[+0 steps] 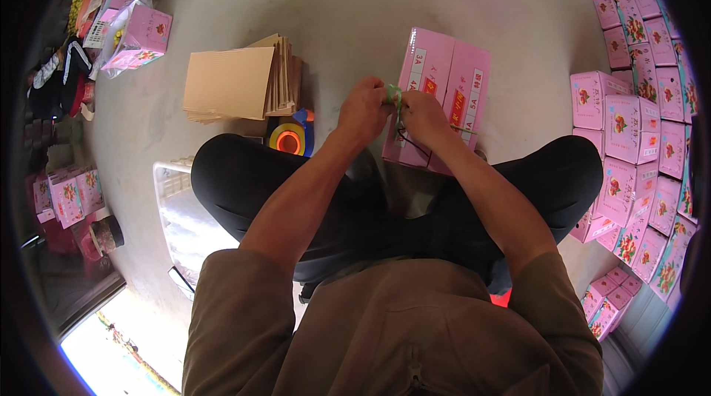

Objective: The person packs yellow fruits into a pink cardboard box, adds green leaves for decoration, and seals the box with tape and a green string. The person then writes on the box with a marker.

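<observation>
A pink printed cardboard carton [467, 63] stands on the floor between my knees, its two top flaps closed. Green twine [397, 97] is gathered in a loop above its left edge. My left hand [364, 111] pinches the twine from the left, and my right hand [426, 117] grips it from the right; the two hands nearly touch. More of the green strand runs across the carton's top to the right of my right wrist. Beneath my right hand a thin dark cord or hooked piece curves over the carton. My fingers partly hide the twine.
Flat brown cardboard sheets [228, 82] are stacked left of the carton, beside rolls of tape [290, 139]. A pale plastic crate [166, 190] stands by my left knee. Pink cartons [627, 129] are piled along the right wall. An open lined carton [145, 35] sits upper left.
</observation>
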Tool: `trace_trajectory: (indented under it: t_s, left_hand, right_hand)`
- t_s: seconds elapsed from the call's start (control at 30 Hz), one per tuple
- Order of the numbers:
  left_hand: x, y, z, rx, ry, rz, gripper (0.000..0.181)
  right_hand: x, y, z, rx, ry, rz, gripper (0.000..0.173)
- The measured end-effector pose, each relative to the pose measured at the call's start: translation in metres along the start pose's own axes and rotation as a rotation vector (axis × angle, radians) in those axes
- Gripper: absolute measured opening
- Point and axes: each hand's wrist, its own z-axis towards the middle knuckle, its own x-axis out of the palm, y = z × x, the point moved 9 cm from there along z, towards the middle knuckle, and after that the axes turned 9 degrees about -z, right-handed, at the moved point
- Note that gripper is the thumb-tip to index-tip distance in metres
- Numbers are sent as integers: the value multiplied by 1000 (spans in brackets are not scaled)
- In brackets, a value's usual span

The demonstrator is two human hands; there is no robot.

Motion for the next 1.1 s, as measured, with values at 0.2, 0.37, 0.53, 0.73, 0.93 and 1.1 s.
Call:
trace_trajectory:
  t_s: [0.2, 0.37, 0.53, 0.73, 0.93, 1.1]
  left_hand:
    - [14, 18, 9, -141, 189, -62, 20]
    - [13, 35, 4, -267, 85, -293, 16]
    - [14, 49, 0, -322, 62, -381, 17]
    - [25, 55, -4, -424, 84, -395, 12]
    - [45, 65, -16, -629, 139, -624, 9]
    - [31, 68, -7, -481, 108, -288, 20]
  right_hand:
    - [15, -7, 3, -21, 126, -98, 17]
    - [8, 2, 1, -10, 73, -170, 20]
    - [4, -4, 3, 67, 112, -74, 28]
    - [4, -5, 8, 89, 120, 86, 29]
    - [4, -7, 8, 50, 58, 67, 27]
    - [7, -15, 7, 58, 47, 232, 32]
